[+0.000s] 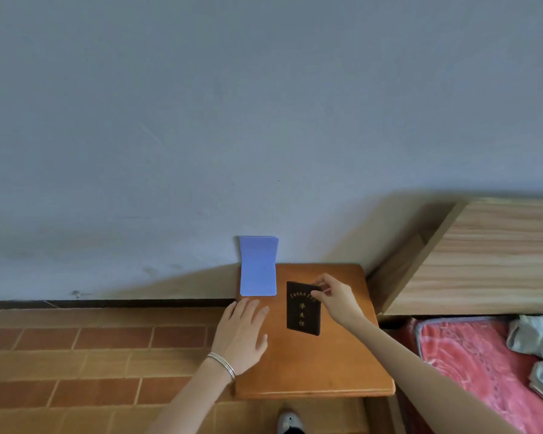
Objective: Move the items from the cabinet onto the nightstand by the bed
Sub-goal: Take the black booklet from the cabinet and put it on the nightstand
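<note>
A dark booklet (302, 311) with gold characters on its cover lies on the wooden nightstand (336, 364). My right hand (334, 296) pinches the booklet's far right corner between thumb and fingers. My left hand (242, 333), with thin bangles at the wrist, rests flat and open on the nightstand's left side, just left of the booklet. A blue folded card (258, 267) stands bent against the wall at the nightstand's back left, its lower half lying on the top.
The wooden headboard (489, 255) of the bed rises to the right of the nightstand. A red blanket (470, 364) and pale crumpled cloth (539, 349) lie on the bed. Brick-patterned floor (91, 355) spreads to the left. My shoe (290, 421) shows below the nightstand.
</note>
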`<state>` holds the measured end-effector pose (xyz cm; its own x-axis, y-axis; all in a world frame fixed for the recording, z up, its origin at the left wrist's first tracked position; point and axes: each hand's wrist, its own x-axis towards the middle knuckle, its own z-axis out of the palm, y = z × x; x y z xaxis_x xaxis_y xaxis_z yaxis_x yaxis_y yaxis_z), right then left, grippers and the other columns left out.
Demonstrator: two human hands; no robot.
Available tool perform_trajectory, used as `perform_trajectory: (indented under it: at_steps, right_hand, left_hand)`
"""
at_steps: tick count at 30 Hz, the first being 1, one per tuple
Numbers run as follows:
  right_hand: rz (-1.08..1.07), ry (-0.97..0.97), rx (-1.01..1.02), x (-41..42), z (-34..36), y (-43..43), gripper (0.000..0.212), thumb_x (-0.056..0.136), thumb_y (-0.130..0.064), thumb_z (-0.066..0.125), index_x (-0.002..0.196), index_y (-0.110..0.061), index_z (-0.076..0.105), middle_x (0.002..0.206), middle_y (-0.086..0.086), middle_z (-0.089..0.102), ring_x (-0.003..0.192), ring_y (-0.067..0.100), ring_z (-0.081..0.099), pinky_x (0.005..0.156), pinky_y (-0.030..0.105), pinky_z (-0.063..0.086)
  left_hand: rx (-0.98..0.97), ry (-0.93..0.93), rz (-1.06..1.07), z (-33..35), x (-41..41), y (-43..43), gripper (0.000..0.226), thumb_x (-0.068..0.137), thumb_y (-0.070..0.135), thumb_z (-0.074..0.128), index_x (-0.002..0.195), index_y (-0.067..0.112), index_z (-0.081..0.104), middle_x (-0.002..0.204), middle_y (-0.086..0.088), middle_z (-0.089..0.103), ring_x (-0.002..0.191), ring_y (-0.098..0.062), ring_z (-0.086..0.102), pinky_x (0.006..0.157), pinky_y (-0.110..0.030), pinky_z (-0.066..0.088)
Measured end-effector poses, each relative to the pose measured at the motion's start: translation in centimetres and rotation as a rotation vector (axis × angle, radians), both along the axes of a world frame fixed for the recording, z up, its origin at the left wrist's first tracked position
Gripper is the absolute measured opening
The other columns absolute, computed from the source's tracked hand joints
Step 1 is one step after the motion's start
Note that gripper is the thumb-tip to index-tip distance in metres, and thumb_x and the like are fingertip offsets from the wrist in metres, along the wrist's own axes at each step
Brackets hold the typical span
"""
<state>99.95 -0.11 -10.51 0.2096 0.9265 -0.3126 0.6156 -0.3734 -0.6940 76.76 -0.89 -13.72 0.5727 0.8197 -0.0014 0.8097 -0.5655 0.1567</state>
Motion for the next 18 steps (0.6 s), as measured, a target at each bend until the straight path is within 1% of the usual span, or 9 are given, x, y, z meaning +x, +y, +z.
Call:
perform_trajectory:
  at_steps: [2, 4, 7, 9, 11, 13, 16, 18]
  right_hand:
    - [-0.005, 0.005, -0.026, 1.2, -2.9, 2.8, 0.007, 0.089, -0.013, 0.058, 0.095, -0.017, 0.056, 0.093, -0.001, 0.061, 0.086, 0.014, 0.057, 0.066, 0.026, 0.041]
    - [-0.01, 0.009, -0.051, 2.2, -6.4, 5.4, 0.009, 0.09, -0.013, 0.057, 0.099, -0.015, 0.057, 0.094, 0.0, 0.062, 0.086, 0.014, 0.057, 0.067, 0.026, 0.043]
    - [-0.036, 0.009, -0.079, 3.3, -11.9, 8.8, 0.012, 0.092, -0.012, 0.055, 0.104, -0.012, 0.055, 0.095, 0.002, 0.061, 0.084, 0.014, 0.055, 0.057, 0.018, 0.038]
    - [-0.061, 0.027, -0.088, 3.8, -15.8, 10.9, 0.011, 0.092, -0.011, 0.054, 0.104, -0.012, 0.055, 0.099, 0.005, 0.062, 0.085, 0.015, 0.055, 0.055, 0.016, 0.037]
    - [-0.079, 0.039, -0.096, 4.4, -19.4, 12.7, 0.011, 0.092, -0.01, 0.054, 0.103, -0.012, 0.055, 0.104, 0.008, 0.063, 0.087, 0.016, 0.055, 0.058, 0.02, 0.039]
    - [-0.09, 0.042, -0.1, 4.8, -22.8, 14.3, 0.012, 0.092, -0.01, 0.054, 0.103, -0.013, 0.056, 0.107, 0.009, 0.064, 0.091, 0.018, 0.057, 0.066, 0.024, 0.042]
    - [-0.117, 0.041, -0.099, 5.3, -26.7, 16.2, 0.018, 0.09, -0.01, 0.058, 0.108, -0.012, 0.058, 0.109, 0.009, 0.065, 0.093, 0.019, 0.058, 0.074, 0.028, 0.045]
    - [-0.109, -0.033, -0.054, 5.4, -28.5, 17.0, 0.027, 0.088, -0.013, 0.061, 0.114, -0.013, 0.057, 0.113, 0.007, 0.062, 0.098, 0.021, 0.057, 0.081, 0.031, 0.046]
  left_hand:
    - [-0.034, 0.001, 0.026, -2.8, 1.5, 2.0, 0.052, 0.056, 0.044, 0.081, 0.102, 0.022, 0.07, 0.106, -0.002, 0.069, 0.1, -0.021, 0.065, 0.087, -0.04, 0.049]
    - [-0.046, 0.01, 0.044, -5.7, 2.7, 3.9, 0.053, 0.056, 0.044, 0.082, 0.102, 0.022, 0.07, 0.106, -0.002, 0.068, 0.1, -0.021, 0.065, 0.087, -0.039, 0.049]
    - [-0.06, 0.024, 0.053, -10.6, 4.0, 6.5, 0.054, 0.056, 0.044, 0.082, 0.103, 0.021, 0.07, 0.109, -0.003, 0.068, 0.102, -0.023, 0.064, 0.087, -0.041, 0.05]
    - [-0.064, 0.03, 0.049, -13.8, 4.6, 8.3, 0.055, 0.054, 0.043, 0.083, 0.103, 0.021, 0.07, 0.111, -0.003, 0.068, 0.103, -0.023, 0.064, 0.086, -0.042, 0.052]
    - [-0.062, 0.033, 0.053, -16.8, 5.3, 9.7, 0.056, 0.052, 0.042, 0.084, 0.102, 0.022, 0.07, 0.111, -0.002, 0.068, 0.103, -0.023, 0.065, 0.085, -0.042, 0.052]
    - [-0.062, 0.043, 0.052, -19.5, 5.7, 11.0, 0.055, 0.05, 0.041, 0.084, 0.1, 0.022, 0.071, 0.111, -0.002, 0.068, 0.103, -0.024, 0.064, 0.085, -0.043, 0.051]
    - [-0.075, 0.056, 0.061, -23.0, 6.1, 12.9, 0.056, 0.05, 0.04, 0.085, 0.102, 0.022, 0.071, 0.115, -0.003, 0.067, 0.107, -0.025, 0.063, 0.087, -0.045, 0.05]
    - [-0.087, 0.068, 0.067, -24.7, 6.3, 14.0, 0.057, 0.051, 0.039, 0.085, 0.103, 0.023, 0.071, 0.118, -0.004, 0.065, 0.109, -0.026, 0.062, 0.088, -0.047, 0.05]
